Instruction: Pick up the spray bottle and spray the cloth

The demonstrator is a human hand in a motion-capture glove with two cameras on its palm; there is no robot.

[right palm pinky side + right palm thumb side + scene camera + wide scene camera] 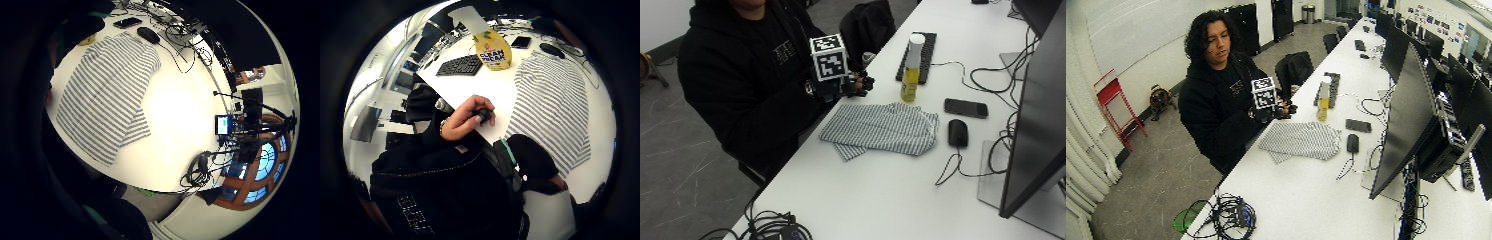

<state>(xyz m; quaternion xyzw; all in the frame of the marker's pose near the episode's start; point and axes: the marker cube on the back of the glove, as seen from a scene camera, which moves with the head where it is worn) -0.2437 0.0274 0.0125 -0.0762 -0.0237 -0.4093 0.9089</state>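
Currently a person in a black hooded top sits at the near edge of the white bench [906,180], and the gloved right hand [856,85] hangs in the air by that edge, above the bench and just beside the folded cloth [883,127]. Its fingers look loosely curled with nothing between them, though the outside view shows only part of them. In the thumb side palm view the bare left hand [465,117] rests at the bench edge, its fingers curled round a small dark object [484,115] that I cannot identify.

Next comes the cloth, grey and white striped, lying flat and folded on the bench, apart from the gloved hand. Just beyond it stands the spray bottle [911,67], upright, yellow with a white top, untouched and close to the cloth's far edge. A black keyboard [919,57] lies behind the bottle.

Further right, a dark phone [966,107] lies flat, and a black mouse [958,132] sits just beside the cloth's right edge, its cable trailing toward the monitor [1033,125] at the far right.
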